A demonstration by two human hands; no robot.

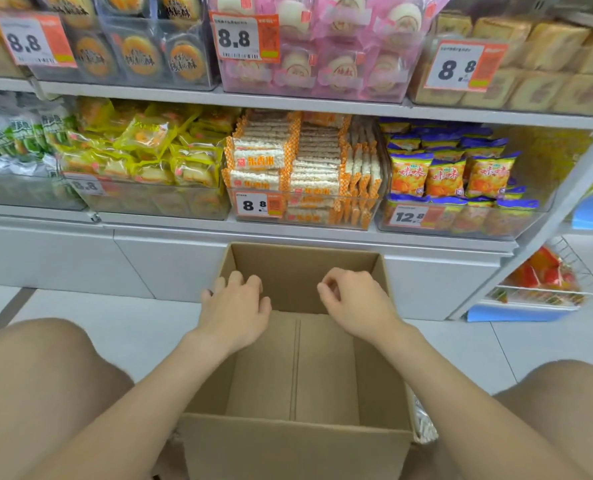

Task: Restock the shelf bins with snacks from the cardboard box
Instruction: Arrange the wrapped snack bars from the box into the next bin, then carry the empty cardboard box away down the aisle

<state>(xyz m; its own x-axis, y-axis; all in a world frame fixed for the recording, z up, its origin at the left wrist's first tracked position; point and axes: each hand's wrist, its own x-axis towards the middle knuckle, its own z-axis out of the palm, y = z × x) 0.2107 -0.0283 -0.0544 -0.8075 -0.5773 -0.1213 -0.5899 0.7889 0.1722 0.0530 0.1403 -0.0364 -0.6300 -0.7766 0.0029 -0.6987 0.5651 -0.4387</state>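
A person is crouching before a shelf, knees showing at both lower corners, with an open cardboard box (pixel 295 368) sitting on the tiled floor (pixel 122 327) between the legs. The box is showing only its bare brown bottom and walls; no snacks are showing inside it.

The left hand (pixel 234 306) is hovering over the box's far left part, fingers curled downward and spread a little, its grip released and grasping nothing. The right hand (pixel 355 301) is hanging over the far right part, fingers bent loosely inward, its grip also holding nothing. The two hands are sitting apart, level with each other.

Just behind the box, on the lower shelf, the middle bin (pixel 309 211) is holding orange-and-white rice bars (pixel 264 155), stacked flat and on edge, and is bearing an 8.8 price tag (pixel 258 204). To its right a bin (pixel 461 220) is carrying blue-and-orange chip bags (pixel 445 176), tagged 12.8. To its left a bin (pixel 156 202) is holding yellow-wrapped cakes (pixel 142 147), and further left green-and-white packs (pixel 14 133) are lying blurred.

On the upper shelf, pink-wrapped buns (pixel 326 39) are filling a clear bin.
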